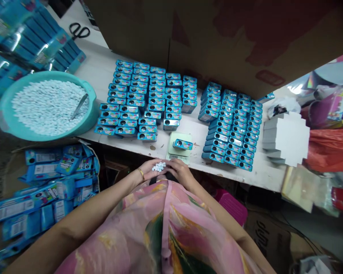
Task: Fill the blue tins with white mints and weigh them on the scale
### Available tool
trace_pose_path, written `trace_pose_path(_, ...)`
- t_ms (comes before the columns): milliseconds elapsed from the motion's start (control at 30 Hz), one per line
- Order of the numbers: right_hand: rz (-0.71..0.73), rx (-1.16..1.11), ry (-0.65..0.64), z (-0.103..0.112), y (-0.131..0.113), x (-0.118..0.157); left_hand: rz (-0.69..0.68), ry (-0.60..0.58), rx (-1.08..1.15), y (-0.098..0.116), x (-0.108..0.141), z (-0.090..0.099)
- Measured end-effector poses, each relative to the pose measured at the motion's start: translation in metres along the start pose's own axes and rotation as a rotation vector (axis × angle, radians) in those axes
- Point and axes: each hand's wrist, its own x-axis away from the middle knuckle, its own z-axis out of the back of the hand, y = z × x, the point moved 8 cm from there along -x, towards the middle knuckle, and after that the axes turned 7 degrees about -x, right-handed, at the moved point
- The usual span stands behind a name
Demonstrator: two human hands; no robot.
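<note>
Small rounded white pellets [159, 166] look smooth and matt. The wide round turquoise plastic basin [91, 114] has a soft sheen; the slim grey metal utensil [79, 106] shines. Slim blue rectangular containers [217, 137] look glossy. The long white tabletop [188, 123] is scuffed, the big brown cardboard panel [205, 38] matt, the pink floral cloth top [143, 236] smooth.

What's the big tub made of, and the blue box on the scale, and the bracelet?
Tub: probably plastic; it looks smooth and slightly shiny. Box: thin metal or printed card; its gloss fits either. Bracelet: likely metal, gold-coloured, catching the light.
</note>
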Motion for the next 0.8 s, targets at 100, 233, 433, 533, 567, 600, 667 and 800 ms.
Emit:
trace_pose_path(100, 0.033, 0.125, -0.115, -0.021, -0.006, -0.009, 0.016, 0.011, -0.095, -0.008, -0.001, -0.001)
trace_pose_path(233, 0.027, 0.165, -0.183, -0.030, -0.003, -0.005, 0.034, -0.041, -0.153, -0.015, 0.001, -0.001)
trace_pose_path(433, 0.074, 0.124, -0.214, -0.027, -0.011, -0.006, 0.077, -0.086, -0.115, -0.018, 0.006, -0.004)
trace_pose_path(533, 0.041, 0.056, -0.187, -0.024, -0.010, -0.007, 0.090, -0.098, -0.115, -0.018, 0.005, -0.006)
trace_pose_path(567, 0.025, 0.031, -0.162, -0.022, -0.009, -0.007, 0.083, -0.102, -0.122, -0.017, 0.004, -0.008)
trace_pose_path(600, 0.010, 0.008, -0.133, -0.019, -0.008, -0.008, 0.074, -0.104, -0.128, -0.014, 0.003, -0.010)
trace_pose_path(667, -0.012, -0.029, -0.064, -0.008, -0.007, -0.010, 0.050, -0.094, -0.111, -0.007, 0.001, -0.016)
trace_pose_path(800, -0.033, -0.031, 0.150, 0.036, -0.007, -0.021, 0.003, -0.110, 0.004, 0.016, -0.003, -0.037)
